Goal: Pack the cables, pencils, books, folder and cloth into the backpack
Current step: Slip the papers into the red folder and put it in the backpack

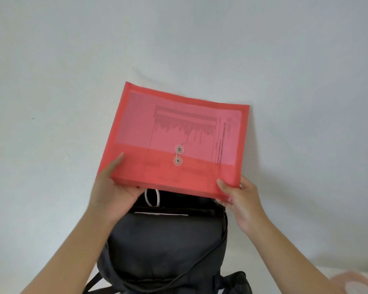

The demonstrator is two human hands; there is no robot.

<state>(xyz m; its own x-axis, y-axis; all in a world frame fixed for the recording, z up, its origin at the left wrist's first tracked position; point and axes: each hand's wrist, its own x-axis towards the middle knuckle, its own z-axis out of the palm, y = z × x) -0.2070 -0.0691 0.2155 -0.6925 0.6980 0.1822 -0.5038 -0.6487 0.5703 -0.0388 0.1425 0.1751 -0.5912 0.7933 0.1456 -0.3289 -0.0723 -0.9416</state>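
While both hands grip it by its near edge, the red folder [136,166] hangs just above the open mouth of the black backpack [164,247], its far edge reaching out beyond the backpack. A printed sheet [189,128] shows through the translucent cover. The left hand [115,187] pinches the folder's corner above the backpack's left side, thumb on top. The right hand [240,200] pinches the other corner above the backpack's right side. Inside the backpack's mouth a white cable [152,197] loops. The backpack rests on a white counter [51,166].
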